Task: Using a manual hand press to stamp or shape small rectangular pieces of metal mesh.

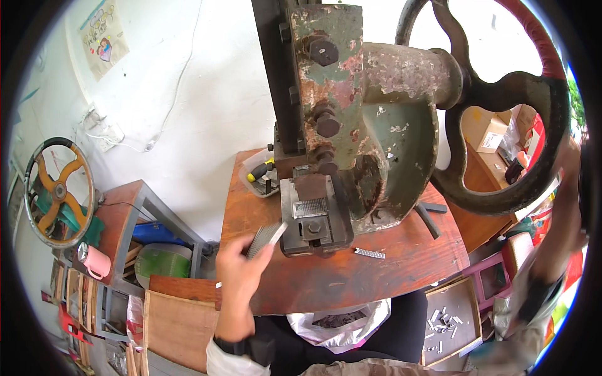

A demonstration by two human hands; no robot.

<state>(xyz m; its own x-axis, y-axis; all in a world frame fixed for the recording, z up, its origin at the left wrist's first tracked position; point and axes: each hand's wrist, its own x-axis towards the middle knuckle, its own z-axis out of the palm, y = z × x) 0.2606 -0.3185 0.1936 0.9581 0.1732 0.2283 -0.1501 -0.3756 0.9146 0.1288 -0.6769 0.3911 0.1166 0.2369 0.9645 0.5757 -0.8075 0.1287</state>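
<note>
Pinched in my left hand [241, 269] is a small stack of thin metal strips [266, 239], held just left of the die. A hand press [332, 88] with worn green paint towers over the wooden table. On its die block [315, 229], below the ram, lies a small ridged metal piece [310, 207]. My right hand [567, 160] is at the lower right rim of the big black handwheel [527, 94]; blur and the picture's edge obscure its fingers. A perforated metal strip [370, 253] rests on the table right of the die.
Behind the die sits a clear tub [260, 178] with a yellow-handled tool. A white bag [370, 323] of dark scraps is at my lap. To its right stands a wooden tray [467, 313] of small metal pieces. A second handwheel [59, 191] and pink mug [95, 260] are far left.
</note>
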